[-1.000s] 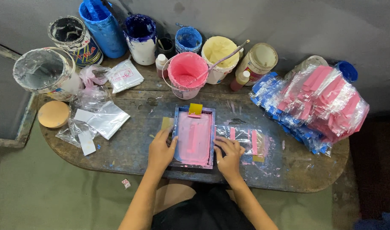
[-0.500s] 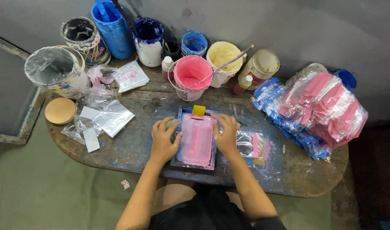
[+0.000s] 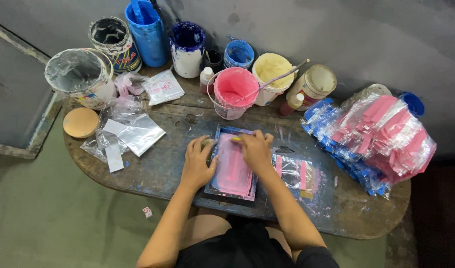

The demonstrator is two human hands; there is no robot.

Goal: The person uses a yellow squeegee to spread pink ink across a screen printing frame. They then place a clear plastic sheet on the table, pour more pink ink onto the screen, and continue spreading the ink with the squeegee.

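Left hand (image 3: 196,166) lies flat on the near-left edge of the small pink-inked frame (image 3: 231,168), mid-surface (image 3: 153,168). Right hand (image 3: 254,149) grips a yellow scraper (image 3: 237,139) at its far end. Frame looks light, stiff, slippery where wet; hold the rim. Pink bucket (image 3: 235,92) behind.

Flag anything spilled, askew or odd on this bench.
No fresh spill. A small scrap lies on the floor below the table. Both hands, left and right, rest on the pink screen frame.
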